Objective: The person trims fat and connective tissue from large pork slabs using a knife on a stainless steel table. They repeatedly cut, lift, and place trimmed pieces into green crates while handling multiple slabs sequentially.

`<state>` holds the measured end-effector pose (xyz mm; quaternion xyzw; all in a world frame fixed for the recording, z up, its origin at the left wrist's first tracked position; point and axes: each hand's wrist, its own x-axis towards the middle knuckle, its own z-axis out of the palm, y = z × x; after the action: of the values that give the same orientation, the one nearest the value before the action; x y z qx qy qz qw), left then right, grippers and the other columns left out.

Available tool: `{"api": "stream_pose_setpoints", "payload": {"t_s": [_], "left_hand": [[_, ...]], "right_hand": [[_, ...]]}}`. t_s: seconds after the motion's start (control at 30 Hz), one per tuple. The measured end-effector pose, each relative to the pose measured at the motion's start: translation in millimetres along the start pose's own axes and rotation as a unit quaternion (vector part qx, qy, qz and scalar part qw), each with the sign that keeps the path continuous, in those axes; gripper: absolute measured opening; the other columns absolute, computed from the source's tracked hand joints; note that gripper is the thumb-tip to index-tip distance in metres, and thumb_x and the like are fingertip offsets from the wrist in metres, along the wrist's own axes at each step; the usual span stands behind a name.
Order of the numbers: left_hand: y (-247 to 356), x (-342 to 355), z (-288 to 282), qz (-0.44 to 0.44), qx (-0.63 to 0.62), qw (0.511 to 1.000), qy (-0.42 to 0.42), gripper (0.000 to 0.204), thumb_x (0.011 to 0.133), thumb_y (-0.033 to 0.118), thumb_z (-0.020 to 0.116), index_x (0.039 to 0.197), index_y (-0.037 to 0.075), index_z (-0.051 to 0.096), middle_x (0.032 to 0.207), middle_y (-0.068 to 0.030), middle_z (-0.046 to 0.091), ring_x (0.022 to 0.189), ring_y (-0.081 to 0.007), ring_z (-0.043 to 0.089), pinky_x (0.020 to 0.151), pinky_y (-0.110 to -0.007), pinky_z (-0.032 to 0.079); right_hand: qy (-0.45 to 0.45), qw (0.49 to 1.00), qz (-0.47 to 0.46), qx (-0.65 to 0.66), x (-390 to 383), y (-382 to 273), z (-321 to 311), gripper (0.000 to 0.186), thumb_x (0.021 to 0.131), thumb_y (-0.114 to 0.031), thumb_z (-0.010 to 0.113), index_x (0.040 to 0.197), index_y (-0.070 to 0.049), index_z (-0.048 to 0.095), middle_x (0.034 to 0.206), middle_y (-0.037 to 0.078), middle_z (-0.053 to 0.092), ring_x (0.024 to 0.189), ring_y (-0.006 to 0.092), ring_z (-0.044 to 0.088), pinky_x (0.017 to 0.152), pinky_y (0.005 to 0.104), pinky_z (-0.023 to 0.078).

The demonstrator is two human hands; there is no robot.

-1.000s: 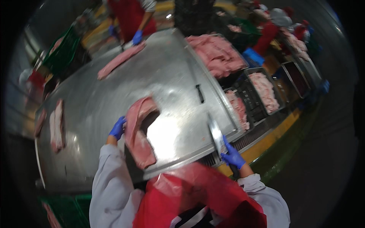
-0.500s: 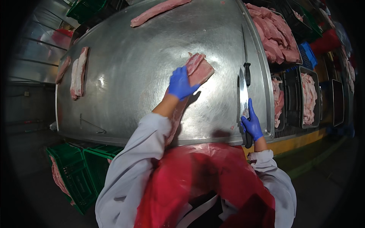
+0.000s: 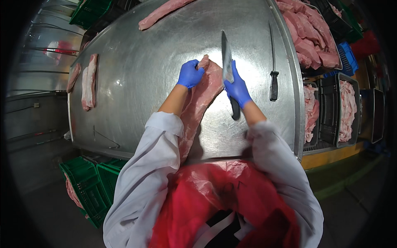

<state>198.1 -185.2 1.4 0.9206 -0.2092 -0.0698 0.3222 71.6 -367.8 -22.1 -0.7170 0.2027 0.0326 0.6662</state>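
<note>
A long strip of pale pink meat (image 3: 203, 93) lies on the steel table (image 3: 140, 78), running from its middle toward my body. My left hand (image 3: 190, 75), in a blue glove, is closed on the far end of the strip, thumb and fingers pinching a flap there. On the right, my gloved right hand (image 3: 238, 89) grips a knife (image 3: 226, 56), partly over its blade near the black handle. The blade points away from me, close beside the strip's right edge; whether it touches the meat I cannot tell. My left forearm covers part of the strip's near end.
A sharpening steel (image 3: 274, 84) lies at the table's right. Other meat strips rest at the far edge (image 3: 165, 14) and left (image 3: 89, 82). Beyond the right edge stand a bin of large pieces (image 3: 308, 35) and trays of trimmings (image 3: 346, 111). Green crates (image 3: 84, 190) stand lower left.
My right hand has lifted the knife from the table's right side and brought it left, beside the meat. My left hand has shifted from lying over the strip to pinching its far end.
</note>
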Motion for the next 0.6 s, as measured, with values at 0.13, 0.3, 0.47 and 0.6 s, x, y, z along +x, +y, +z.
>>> {"api": "stream_pose_setpoints", "payload": {"t_s": [0.13, 0.3, 0.47, 0.6], "left_hand": [[6.4, 4.4, 2.2, -0.002, 0.017, 1.0, 0.001, 0.023, 0.079, 0.021, 0.066, 0.077, -0.002, 0.062, 0.071, -0.0217, 0.061, 0.063, -0.0325, 0.059, 0.063, -0.042, 0.048], [-7.0, -5.4, -6.9, -0.032, -0.009, 0.998, 0.045, 0.025, 0.079, 0.021, 0.065, 0.074, -0.002, 0.059, 0.07, -0.0236, 0.059, 0.063, -0.0362, 0.058, 0.062, -0.043, 0.047], [34.3, -20.7, -21.8, 0.064, -0.035, 0.996, 0.055, 0.018, 0.084, 0.017, 0.063, 0.086, -0.001, 0.065, 0.082, -0.0249, 0.065, 0.075, -0.0391, 0.064, 0.07, -0.044, 0.051], [16.2, -20.2, -57.0, -0.002, -0.119, 0.988, 0.102, 0.024, 0.089, 0.023, 0.066, 0.088, -0.001, 0.066, 0.071, -0.0121, 0.063, 0.066, -0.016, 0.059, 0.065, -0.034, 0.05]], "right_hand": [[-0.114, 0.99, 0.07, -0.036, 49.2, -38.5, 16.0, 0.084, 0.092, -0.008, 0.053, 0.16, -0.031, 0.009, 0.077, 0.01, 0.064, 0.057, 0.0147, 0.059, 0.053, 0.0294, 0.051], [-0.348, 0.914, 0.073, -0.193, -31.6, -47.9, -36.8, 0.079, 0.092, -0.01, 0.047, 0.16, -0.03, 0.011, 0.081, 0.011, 0.064, 0.061, 0.0181, 0.061, 0.059, 0.0319, 0.053], [-0.311, 0.942, 0.073, -0.099, 4.0, -54.0, 11.9, 0.08, 0.092, -0.009, 0.047, 0.159, -0.029, 0.008, 0.07, 0.007, 0.057, 0.055, 0.0168, 0.059, 0.047, 0.0297, 0.051], [-0.478, 0.849, 0.066, -0.214, -21.2, -54.4, 19.8, 0.083, 0.091, -0.011, 0.05, 0.159, -0.032, 0.009, 0.074, 0.009, 0.059, 0.056, 0.0185, 0.06, 0.049, 0.0311, 0.052]]}}
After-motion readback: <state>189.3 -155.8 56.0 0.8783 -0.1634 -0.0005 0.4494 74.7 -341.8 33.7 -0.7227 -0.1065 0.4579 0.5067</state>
